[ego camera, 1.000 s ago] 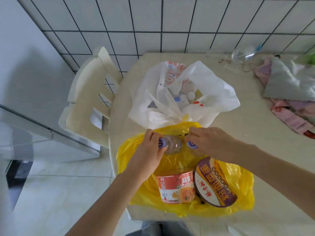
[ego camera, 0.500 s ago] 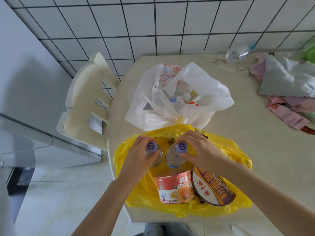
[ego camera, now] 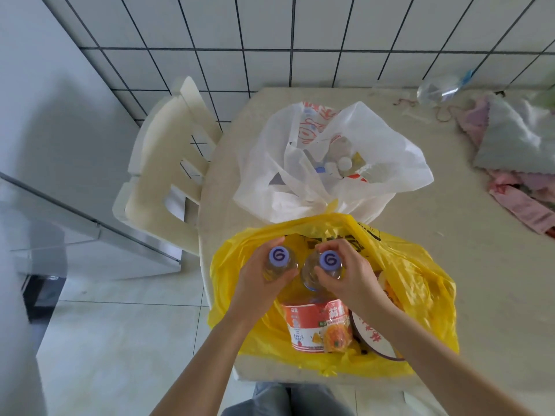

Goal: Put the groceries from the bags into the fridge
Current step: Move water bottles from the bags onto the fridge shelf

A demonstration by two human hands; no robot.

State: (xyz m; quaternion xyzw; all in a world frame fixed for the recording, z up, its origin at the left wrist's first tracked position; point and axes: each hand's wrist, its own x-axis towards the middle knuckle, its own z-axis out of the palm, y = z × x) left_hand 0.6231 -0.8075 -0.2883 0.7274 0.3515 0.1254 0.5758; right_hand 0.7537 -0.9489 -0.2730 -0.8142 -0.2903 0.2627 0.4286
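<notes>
The beige table (ego camera: 450,280) fills most of what I see, pushed up against a white tiled wall (ego camera: 300,40), with a cream chair (ego camera: 162,175) tucked in at its left side. On the table nearest me lies the yellow bag (ego camera: 420,283), spread open, and just behind it and touching it stands the white bag (ego camera: 375,151), its mouth open on some small bottles and packets I can't make out clearly. Off to the far right sits a heap of grey and pink cloths (ego camera: 516,145). Inside the yellow bag, close to my edge, an orange noodle cup (ego camera: 312,325) lies on its side next to a round lidded bowl (ego camera: 372,337). Above them I hold two clear bottles upright, side by side: my left hand (ego camera: 264,283) is wrapped round the left bottle (ego camera: 280,258), my right hand (ego camera: 351,277) round the right bottle (ego camera: 329,261), both purple caps facing up at me.
</notes>
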